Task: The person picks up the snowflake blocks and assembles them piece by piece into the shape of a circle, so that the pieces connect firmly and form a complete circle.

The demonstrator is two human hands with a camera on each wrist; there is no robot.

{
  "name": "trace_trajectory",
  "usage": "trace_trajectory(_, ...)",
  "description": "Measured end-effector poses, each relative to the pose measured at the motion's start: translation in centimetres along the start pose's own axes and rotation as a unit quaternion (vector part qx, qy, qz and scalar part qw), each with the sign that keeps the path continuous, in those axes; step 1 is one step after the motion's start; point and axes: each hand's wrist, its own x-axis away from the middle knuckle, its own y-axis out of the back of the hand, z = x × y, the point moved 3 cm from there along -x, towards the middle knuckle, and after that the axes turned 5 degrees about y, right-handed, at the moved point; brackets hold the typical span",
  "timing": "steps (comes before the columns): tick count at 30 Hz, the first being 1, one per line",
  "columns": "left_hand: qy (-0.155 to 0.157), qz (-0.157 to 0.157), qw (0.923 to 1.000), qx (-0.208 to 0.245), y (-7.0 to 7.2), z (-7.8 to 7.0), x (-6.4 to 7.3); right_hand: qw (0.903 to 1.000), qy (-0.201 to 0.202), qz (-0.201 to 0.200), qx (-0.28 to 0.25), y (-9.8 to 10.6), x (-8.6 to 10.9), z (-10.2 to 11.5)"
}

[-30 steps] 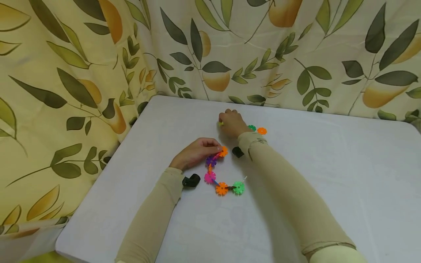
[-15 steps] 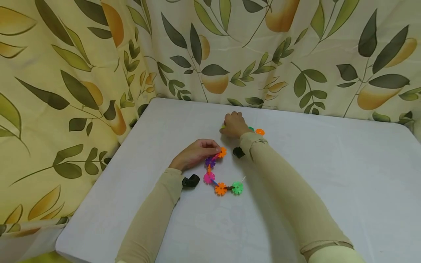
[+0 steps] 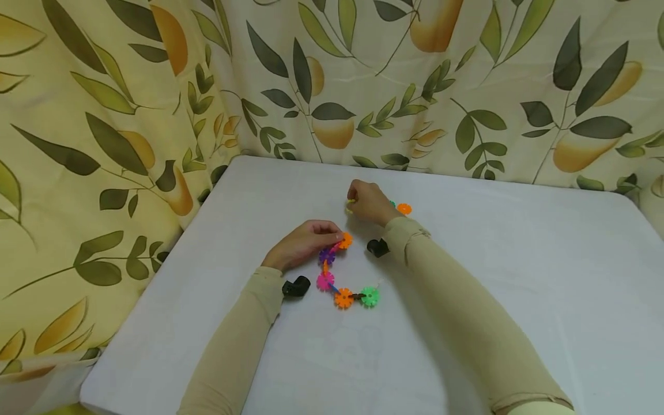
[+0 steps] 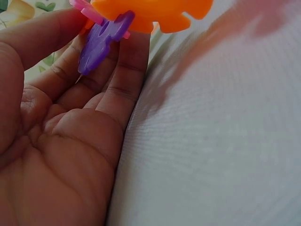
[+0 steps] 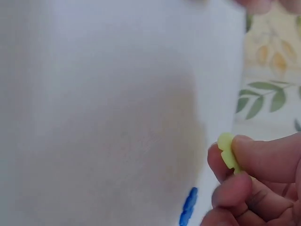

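Notched plastic discs, joined edge to edge, form a curved chain on the white table. My left hand (image 3: 306, 245) pinches the orange disc (image 3: 346, 241) at its upper end, by a pink disc (image 4: 89, 10) and a purple disc (image 4: 101, 44). Another pink disc (image 3: 325, 281), a second orange disc (image 3: 343, 298) and a light green disc (image 3: 370, 297) follow round the curve. Farther back, my right hand (image 3: 369, 202) holds a yellow-green disc (image 5: 228, 153) between thumb and fingers. A blue disc (image 5: 188, 206) shows edge-on near it in the right wrist view.
Behind the right hand lie a loose orange disc (image 3: 404, 208) and a partly hidden green disc (image 3: 392, 204). Black wrist devices (image 3: 297, 287) sit at both cuffs. Patterned curtains (image 3: 332, 86) border the white table (image 3: 519, 276) at the back and left.
My right hand has drawn slightly back toward me and turned, with more of the yellow-green disc showing. My left hand keeps its pinch on the chain. The head view has shifted a little.
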Motion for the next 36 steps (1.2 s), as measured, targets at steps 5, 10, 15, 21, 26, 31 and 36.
trace_trajectory(5, -0.001, -0.002, 1.0, 0.003, 0.0, -0.2, 0.1, 0.999, 0.024, -0.014, -0.035, 0.7, 1.8, 0.4)
trace_trajectory(10, 0.007, -0.001, 0.9999, -0.009, -0.1, -0.2, 0.0, 0.9963, 0.025, -0.018, -0.081, 1.4, 4.5, 0.2)
trace_trajectory(15, 0.016, 0.004, 0.9989, -0.044, -0.2, -0.1, 0.1, 0.9903, 0.003, -0.017, -0.138, 2.0, 7.2, 0.1)
trace_trajectory(21, 0.014, 0.009, 0.9976, -0.067, -0.2, -0.3, 0.1, 0.9855, -0.007, -0.025, -0.168, 2.7, 9.1, 0.3)
trace_trajectory(26, 0.019, 0.024, 0.9972, -0.068, -0.2, -0.2, 0.1, 0.9837, 0.0, -0.024, -0.178, 2.4, 9.9, 0.3)
trace_trajectory(31, 0.012, 0.021, 0.9975, -0.066, -0.2, -0.1, 0.1, 0.9794, 0.011, -0.01, -0.201, 2.1, 10.6, 0.5)
trace_trajectory(36, 0.009, 0.012, 0.9977, -0.067, -0.1, -0.3, 0.3, 0.9753, 0.017, 0.018, -0.22, 1.7, 10.7, 0.9)
